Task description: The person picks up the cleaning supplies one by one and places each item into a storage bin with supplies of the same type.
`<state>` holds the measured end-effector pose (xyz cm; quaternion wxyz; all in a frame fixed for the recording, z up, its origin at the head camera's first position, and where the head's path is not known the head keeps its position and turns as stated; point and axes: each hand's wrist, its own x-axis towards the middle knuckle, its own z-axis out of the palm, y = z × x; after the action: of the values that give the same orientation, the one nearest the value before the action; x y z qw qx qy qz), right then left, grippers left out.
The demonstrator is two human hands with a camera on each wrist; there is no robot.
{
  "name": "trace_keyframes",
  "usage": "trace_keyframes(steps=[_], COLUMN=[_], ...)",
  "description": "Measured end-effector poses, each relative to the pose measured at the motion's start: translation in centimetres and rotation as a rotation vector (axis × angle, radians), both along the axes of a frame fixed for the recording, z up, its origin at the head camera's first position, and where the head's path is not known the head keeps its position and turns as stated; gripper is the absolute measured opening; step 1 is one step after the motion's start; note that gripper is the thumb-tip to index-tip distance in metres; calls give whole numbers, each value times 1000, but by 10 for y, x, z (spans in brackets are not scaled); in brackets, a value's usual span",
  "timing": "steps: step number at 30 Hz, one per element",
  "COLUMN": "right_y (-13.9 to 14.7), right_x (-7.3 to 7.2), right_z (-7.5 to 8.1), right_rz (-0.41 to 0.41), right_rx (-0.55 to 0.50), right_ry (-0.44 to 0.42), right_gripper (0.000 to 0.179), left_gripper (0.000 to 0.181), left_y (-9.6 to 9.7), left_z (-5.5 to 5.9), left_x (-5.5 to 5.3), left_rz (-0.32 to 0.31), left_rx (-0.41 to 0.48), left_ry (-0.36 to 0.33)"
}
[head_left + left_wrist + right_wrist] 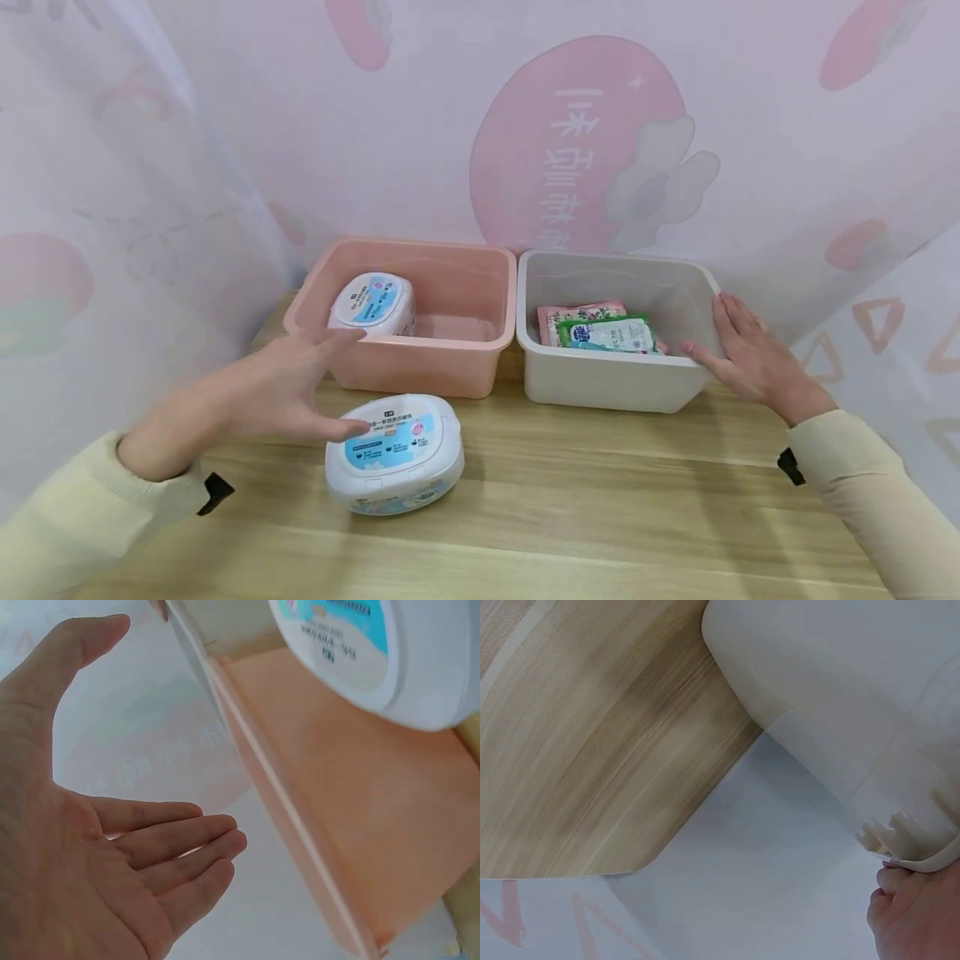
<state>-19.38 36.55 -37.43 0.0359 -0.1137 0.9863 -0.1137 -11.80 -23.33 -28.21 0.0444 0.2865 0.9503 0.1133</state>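
My left hand hovers with thumb and fingers spread, holding nothing. In the head view it overlaps the left edge of a white oval lidded tub with a blue label, which stands on the table. A similar tub sits in the left part of the pink bin, just beyond my left fingers. The left wrist view has the bare palm beside the pink bin. My right hand rests against the right rim of the white bin, thumb at its front corner, fingers extended along the side.
Inside the white bin lie a green-and-white packet and a pink packet. The two bins stand side by side at the back of the wooden table. Behind them hangs a printed curtain, with more fabric at both sides.
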Motion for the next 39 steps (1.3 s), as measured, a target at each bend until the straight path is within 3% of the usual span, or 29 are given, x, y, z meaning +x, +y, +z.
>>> trace_keyframes(steps=[6, 18, 31, 39], right_y=[1, 2, 1, 1], right_x=[-1, -1, -2, -2], right_z=[0, -4, -4, -4], right_rz=[-4, -1, -6, -8], right_rx=[11, -12, -17, -24], right_ry=[0, 15, 8, 12], right_gripper=[102, 101, 101, 101], left_gripper=[107, 122, 123, 122], left_y=[8, 21, 31, 34], left_z=[-22, -64, -95, -107], left_x=[6, 14, 13, 12], left_rz=[-44, -10, -9, 20], left_rx=[42, -54, -106, -66], left_ry=[-9, -71, -28, -12])
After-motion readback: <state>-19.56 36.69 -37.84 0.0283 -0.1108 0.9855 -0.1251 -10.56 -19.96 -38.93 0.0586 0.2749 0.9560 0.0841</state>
